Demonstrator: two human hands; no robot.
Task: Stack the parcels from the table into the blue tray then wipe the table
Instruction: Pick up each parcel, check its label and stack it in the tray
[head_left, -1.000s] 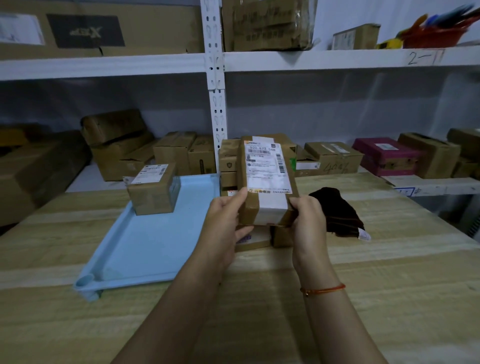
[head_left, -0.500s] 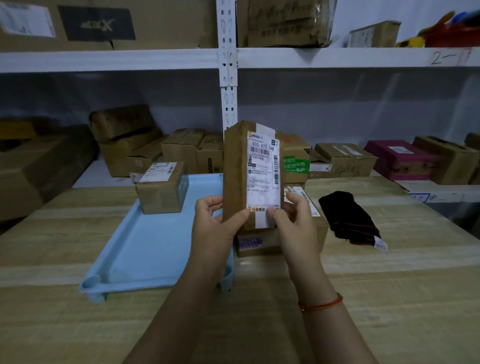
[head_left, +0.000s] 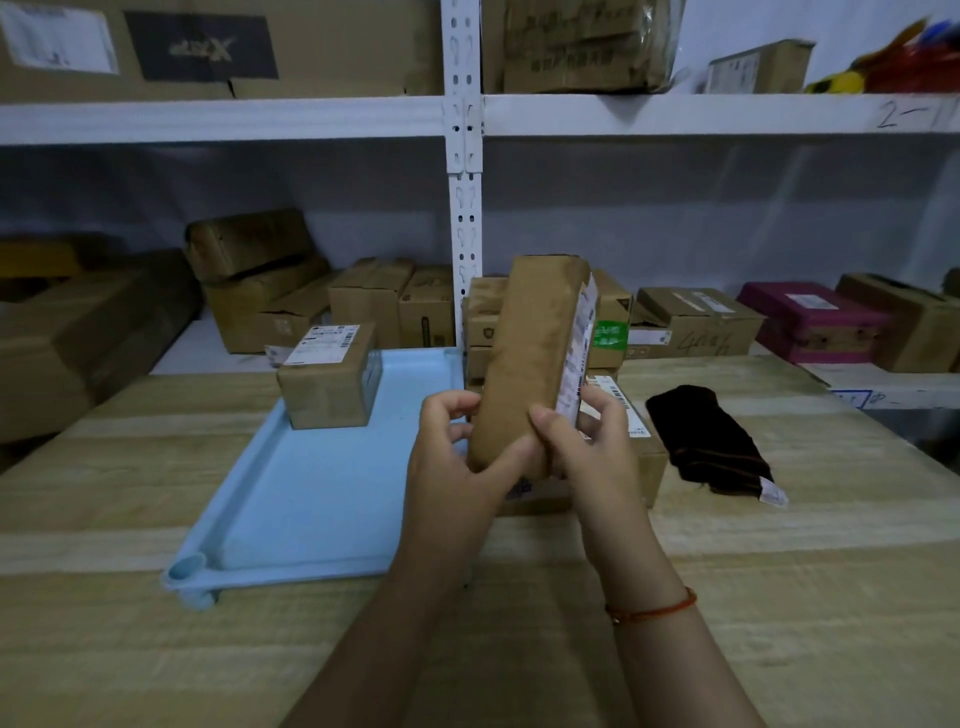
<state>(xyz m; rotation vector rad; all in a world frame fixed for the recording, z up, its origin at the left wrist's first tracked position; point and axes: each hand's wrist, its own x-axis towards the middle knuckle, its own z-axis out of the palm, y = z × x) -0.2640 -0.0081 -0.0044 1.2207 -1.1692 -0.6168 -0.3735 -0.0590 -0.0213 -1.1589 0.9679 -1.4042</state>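
I hold a long brown parcel (head_left: 530, 353) upright above the table, its plain side towards me and its white label turned to the right. My left hand (head_left: 457, 452) grips its lower left edge and my right hand (head_left: 587, 447) pinches its lower right side. The blue tray (head_left: 322, 499) lies to the left on the wooden table (head_left: 779, 597), with one labelled brown parcel (head_left: 330, 374) standing at its far end. Behind my hands, more brown parcels (head_left: 644, 452) sit on the table, partly hidden. A black cloth (head_left: 706, 441) lies to the right.
White shelving (head_left: 462, 218) runs along the far side of the table. Its lower shelf carries several cardboard boxes (head_left: 374, 301) and a magenta box (head_left: 815, 322). Large cartons fill the upper shelf.
The parcel has been turned about its long axis, so its label now faces right instead of towards me. Both hands have shifted their hold on its lower end. The camera has drifted left.
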